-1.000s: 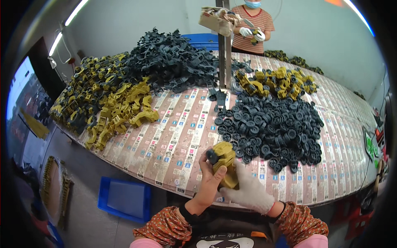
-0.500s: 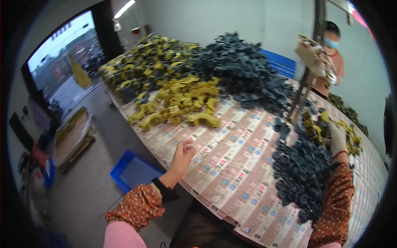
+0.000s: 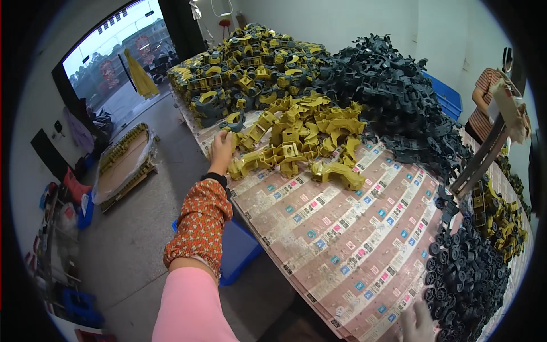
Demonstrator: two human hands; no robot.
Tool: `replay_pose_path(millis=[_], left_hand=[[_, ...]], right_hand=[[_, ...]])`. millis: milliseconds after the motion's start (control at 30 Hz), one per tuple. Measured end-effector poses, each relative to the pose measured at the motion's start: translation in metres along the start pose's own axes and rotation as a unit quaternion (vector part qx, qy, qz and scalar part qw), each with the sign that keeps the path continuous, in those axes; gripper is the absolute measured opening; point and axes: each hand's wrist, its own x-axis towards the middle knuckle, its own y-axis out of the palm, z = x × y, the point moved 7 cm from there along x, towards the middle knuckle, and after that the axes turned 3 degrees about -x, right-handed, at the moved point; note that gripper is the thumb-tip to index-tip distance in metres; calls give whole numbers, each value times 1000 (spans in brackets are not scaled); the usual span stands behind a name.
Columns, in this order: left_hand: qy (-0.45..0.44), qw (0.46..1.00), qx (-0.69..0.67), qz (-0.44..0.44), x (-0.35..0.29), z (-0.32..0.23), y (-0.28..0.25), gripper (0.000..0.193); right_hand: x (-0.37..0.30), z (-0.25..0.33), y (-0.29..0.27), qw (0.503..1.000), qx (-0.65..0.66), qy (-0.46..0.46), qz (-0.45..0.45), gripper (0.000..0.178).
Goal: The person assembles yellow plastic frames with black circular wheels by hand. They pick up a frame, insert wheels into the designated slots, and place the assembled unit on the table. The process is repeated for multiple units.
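Observation:
My left hand (image 3: 221,151) reaches to the near left edge of a heap of yellow plastic toy-vehicle shells (image 3: 293,134). Its fingers are bent and close together against the shells; whatever is between them is hidden. Just beyond the fingertips lies a yellow and grey toy vehicle (image 3: 233,121). My right hand (image 3: 417,324), in a pale glove, is low at the bottom edge, slightly blurred. Its fingers look apart, with nothing visible in them. Beside it spreads a pile of small black wheels (image 3: 464,279).
Farther back rise a mound of yellow-and-grey toy vehicles (image 3: 256,62) and dark grey plastic parts (image 3: 387,91). A metal post (image 3: 481,157) stands at the right, near more yellow vehicles (image 3: 496,216). Blue bins (image 3: 236,251) sit below the table (image 3: 342,239). A person (image 3: 484,102) is beyond.
My left hand has moved forward to the yellow shells. My right hand has left the yellow vehicles at the right and come back toward me. The view has shifted left.

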Motion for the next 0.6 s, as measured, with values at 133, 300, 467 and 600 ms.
replay_pose_path(millis=[133, 300, 467, 600], left_hand=[[34, 991, 78, 101, 41, 7, 43, 62], [-1, 964, 190, 184, 35, -7, 106, 72], [76, 970, 166, 162, 22, -33, 132, 81], [39, 958, 143, 244, -40, -92, 150, 93]], right_hand=[[1, 19, 27, 997, 29, 55, 54, 61], [1, 19, 39, 998, -25, 51, -8, 59], [10, 18, 39, 998, -10, 57, 28, 59], [6, 25, 38, 997, -39, 65, 17, 58]])
